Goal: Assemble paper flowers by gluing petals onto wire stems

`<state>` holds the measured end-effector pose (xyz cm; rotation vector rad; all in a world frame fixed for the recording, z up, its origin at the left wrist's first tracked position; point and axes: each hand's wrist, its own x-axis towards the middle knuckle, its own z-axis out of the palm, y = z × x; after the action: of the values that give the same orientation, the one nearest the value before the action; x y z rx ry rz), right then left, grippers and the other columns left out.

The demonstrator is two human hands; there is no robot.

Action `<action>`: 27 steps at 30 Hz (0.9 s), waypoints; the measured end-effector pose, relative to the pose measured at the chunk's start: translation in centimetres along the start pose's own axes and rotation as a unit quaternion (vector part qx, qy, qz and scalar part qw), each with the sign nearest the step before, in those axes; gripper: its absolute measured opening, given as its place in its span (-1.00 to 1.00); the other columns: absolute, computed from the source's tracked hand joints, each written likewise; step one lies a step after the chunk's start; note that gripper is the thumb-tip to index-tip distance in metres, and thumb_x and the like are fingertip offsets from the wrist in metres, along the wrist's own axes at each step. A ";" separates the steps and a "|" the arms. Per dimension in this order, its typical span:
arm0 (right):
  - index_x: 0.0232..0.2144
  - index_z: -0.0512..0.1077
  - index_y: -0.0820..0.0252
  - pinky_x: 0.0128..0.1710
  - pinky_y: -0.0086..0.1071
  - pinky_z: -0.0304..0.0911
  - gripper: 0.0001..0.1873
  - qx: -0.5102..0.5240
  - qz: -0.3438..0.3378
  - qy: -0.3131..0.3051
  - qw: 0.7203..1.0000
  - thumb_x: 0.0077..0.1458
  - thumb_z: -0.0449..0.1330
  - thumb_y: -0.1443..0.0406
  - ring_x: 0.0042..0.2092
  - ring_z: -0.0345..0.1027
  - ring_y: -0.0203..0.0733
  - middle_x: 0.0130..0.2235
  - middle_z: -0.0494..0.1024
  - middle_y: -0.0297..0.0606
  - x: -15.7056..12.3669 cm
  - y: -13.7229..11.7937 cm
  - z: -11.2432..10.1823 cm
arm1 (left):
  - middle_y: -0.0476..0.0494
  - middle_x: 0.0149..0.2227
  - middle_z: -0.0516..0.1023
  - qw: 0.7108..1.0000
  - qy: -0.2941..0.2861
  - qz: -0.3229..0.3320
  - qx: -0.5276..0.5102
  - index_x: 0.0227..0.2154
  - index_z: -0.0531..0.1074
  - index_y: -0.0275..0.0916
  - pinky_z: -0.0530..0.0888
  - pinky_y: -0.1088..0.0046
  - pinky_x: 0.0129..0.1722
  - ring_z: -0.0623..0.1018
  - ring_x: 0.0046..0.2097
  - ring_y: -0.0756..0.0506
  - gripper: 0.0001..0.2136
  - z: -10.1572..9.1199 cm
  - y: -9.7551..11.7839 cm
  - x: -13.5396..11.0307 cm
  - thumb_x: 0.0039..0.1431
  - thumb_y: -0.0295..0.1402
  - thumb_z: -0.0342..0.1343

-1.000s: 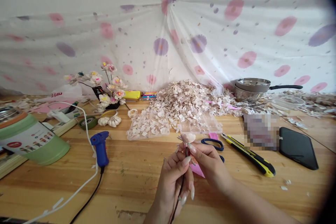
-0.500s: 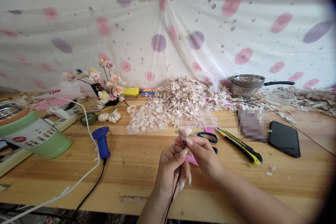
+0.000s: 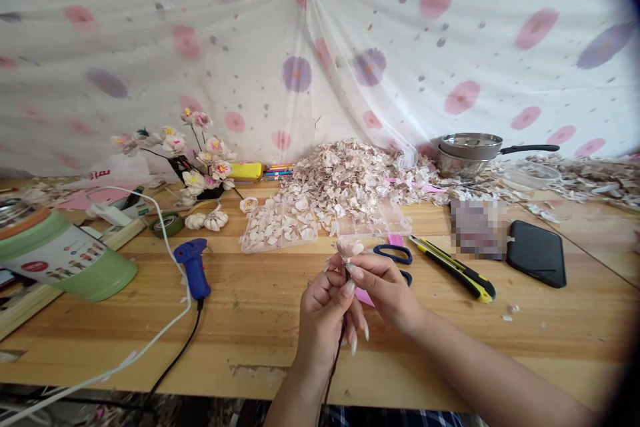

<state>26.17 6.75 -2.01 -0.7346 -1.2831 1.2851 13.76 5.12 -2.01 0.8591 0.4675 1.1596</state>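
A small pale pink petal flower (image 3: 349, 248) sits on a thin dark stem (image 3: 336, 367) that runs down through my left hand (image 3: 324, 320). My left fingers are curled around the stem just below the bloom. My right hand (image 3: 386, 287) comes in from the right, with finger and thumb pinching the base of the flower. Long pale fingernails show on both hands. Just beyond my right hand lie blue-handled scissors (image 3: 393, 253) and a strip of pink paper (image 3: 365, 297).
Two clear compartment boxes (image 3: 277, 230) of petals sit before a large petal heap (image 3: 345, 177). A blue glue gun (image 3: 193, 268) lies left, its cord trailing forward. A yellow-black utility knife (image 3: 453, 276) and a black phone (image 3: 536, 263) lie right.
The whole table scene has shifted upward in view as my head tilts down. My hands stay together at the flower, still holding it.
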 end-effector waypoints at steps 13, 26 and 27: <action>-0.38 0.60 0.10 0.04 -0.19 0.22 -0.74 -0.008 0.004 -0.014 1.000 0.16 0.16 0.15 -0.09 0.40 -0.11 -0.31 0.57 -0.24 0.2 -0.4 0.1 | 0.00 -0.73 0.48 0.996 -0.041 -0.012 -0.073 -0.47 0.29 -0.28 0.06 0.75 -0.83 0.22 -0.81 0.13 -0.81 -0.6 -0.4 0.2 0.19 -0.34 0.13; -0.25 0.59 0.06 -0.03 -0.22 0.22 -0.77 0.008 0.002 -0.011 1.000 0.17 0.15 0.17 -0.18 0.39 -0.16 -0.29 0.53 -0.26 0.1 0.1 0.0 | -0.03 -0.72 0.51 0.989 -0.072 -0.050 -0.117 -0.46 0.32 -0.29 0.14 0.77 -0.85 0.23 -0.83 0.13 -0.82 -1.1 -0.3 0.4 0.18 -0.33 0.14; -0.26 0.59 0.07 -0.03 -0.23 0.22 -0.77 0.004 0.003 -0.010 1.000 0.17 0.15 0.18 -0.18 0.39 -0.16 -0.29 0.53 -0.26 0.1 0.1 0.0 | -0.03 -0.72 0.51 0.989 -0.074 -0.049 -0.118 -0.46 0.32 -0.29 0.15 0.77 -0.85 0.23 -0.83 0.13 -0.82 -1.1 -0.3 0.4 0.18 -0.34 0.14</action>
<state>26.12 6.86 -2.03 -0.7227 -1.2922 1.3038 13.31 5.82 -2.86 0.7014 0.2418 1.0293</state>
